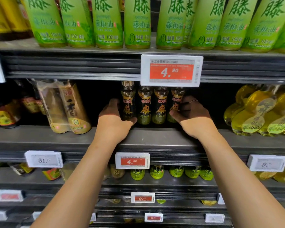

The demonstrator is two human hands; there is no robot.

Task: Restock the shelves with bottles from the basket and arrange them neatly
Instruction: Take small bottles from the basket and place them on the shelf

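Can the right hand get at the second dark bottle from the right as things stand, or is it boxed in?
Probably not directly. The right hand is wrapped round the end bottle, which stands between it and that bottle. Neighbours press close on both sides, and the price tag overhangs its cap; only its front face looks free.

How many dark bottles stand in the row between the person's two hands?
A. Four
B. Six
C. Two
A: four dark bottles stand side by side on the middle shelf, the left hand at one end of the row and the right hand at the other.
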